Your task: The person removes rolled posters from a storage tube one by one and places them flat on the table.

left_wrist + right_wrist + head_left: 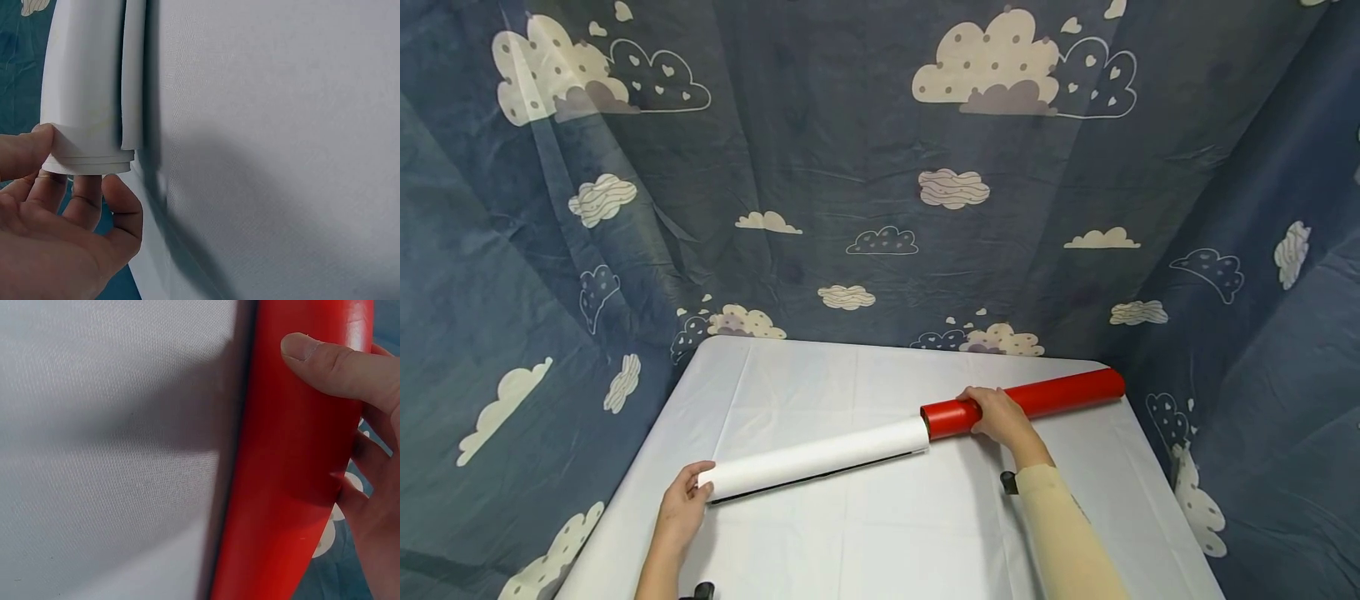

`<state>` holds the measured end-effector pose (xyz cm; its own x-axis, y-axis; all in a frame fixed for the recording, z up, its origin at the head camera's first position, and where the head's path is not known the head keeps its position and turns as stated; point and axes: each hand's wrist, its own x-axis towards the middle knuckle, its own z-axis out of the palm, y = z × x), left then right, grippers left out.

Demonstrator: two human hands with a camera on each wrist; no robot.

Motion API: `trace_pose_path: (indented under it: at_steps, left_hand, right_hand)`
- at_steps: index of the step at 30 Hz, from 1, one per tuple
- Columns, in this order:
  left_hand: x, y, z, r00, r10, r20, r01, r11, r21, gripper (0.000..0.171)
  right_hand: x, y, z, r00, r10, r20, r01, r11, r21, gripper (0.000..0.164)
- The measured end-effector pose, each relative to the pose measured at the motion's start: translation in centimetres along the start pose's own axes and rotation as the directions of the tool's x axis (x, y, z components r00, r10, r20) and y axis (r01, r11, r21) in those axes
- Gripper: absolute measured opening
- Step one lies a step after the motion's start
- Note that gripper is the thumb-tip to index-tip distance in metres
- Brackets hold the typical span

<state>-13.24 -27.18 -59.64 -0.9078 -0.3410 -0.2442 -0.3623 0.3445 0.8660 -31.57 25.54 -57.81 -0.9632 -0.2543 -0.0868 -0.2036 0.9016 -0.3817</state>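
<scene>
A long white paper roll [820, 454] lies slantwise across the table, with a black strip along its near lower side. My left hand [681, 510] holds its left end; in the left wrist view the thumb is on top and curled fingers are at the layered end edge [87, 167]. A glossy red roll [1067, 395] continues the line to the right, its hollow left end meeting the white roll's right end. Around the red roll, near that end, my right hand [1002, 422] grips it. The thumb [325, 365] presses its surface while the other fingers reach round the far side.
The table [880, 533] has a white cloth with fold creases. A dark blue curtain [842, 150] printed with clouds surrounds its back and sides. Small black objects show beside the right wrist [1009, 482] and left wrist [703, 590]. The red roll's right end reaches the table's right edge.
</scene>
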Motion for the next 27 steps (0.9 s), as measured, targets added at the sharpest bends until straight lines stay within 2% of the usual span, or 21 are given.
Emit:
trace_pose_path:
  at_steps: [7, 12, 17, 22, 27]
  left_hand:
    - [0.5, -0.1, 0.0, 1.0, -0.002, 0.011, 0.002, 1.0, 0.018, 0.041]
    - [1.1, 0.1, 0.1, 0.999, -0.012, 0.042, 0.012, 1.0, 0.004, 0.043]
    - [1.6, 0.3, -0.1, 0.997, 0.007, 0.074, -0.007, 1.0, 0.009, 0.043]
    - [2.5, 0.4, -0.4, 0.995, 0.03, 0.094, -0.033, 0.999, 0.037, 0.041]
    - [3.8, 0.2, -1.0, 0.991, 0.036, 0.126, -0.04, 0.999, 0.028, 0.041]
  right_hand:
    - [-0.2, 0.0, 0.3, 1.0, 0.024, -0.016, -0.025, 1.0, -0.018, 0.063]
    - [-0.6, 0.0, 0.3, 0.999, 0.015, -0.036, -0.016, 0.999, -0.042, 0.063]
    - [-0.9, -0.1, 0.3, 0.998, -0.001, -0.057, -0.001, 0.999, -0.039, 0.063]
    - [-1.2, -0.2, 0.4, 0.997, -0.011, -0.07, 0.007, 0.998, -0.055, 0.065]
    - [-1.4, -0.2, 0.6, 0.998, -0.005, -0.066, 0.001, 0.998, -0.066, 0.066]
